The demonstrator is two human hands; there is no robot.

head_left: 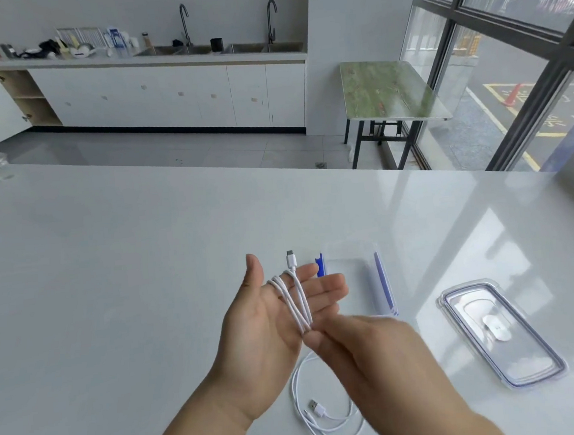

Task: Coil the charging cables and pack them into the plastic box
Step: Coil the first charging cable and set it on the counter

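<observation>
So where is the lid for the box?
The lid lies flat on the white table at the right of the head view, right of the open plastic box and apart from it, past the right hand that pinches the cable.

White cable (293, 297) loops several times round the straight fingers (325, 284) of the left hand (266, 322), its small plug poking up past them. The right hand (368, 351) pinches the loops' lower end. Under those fingertips, more cable lies slack with its USB plug (316, 405). The clear plastic box (385, 285) sits open just beyond the left fingertips, and its lid (501, 337) lies flat to the right of the right fingers.
</observation>
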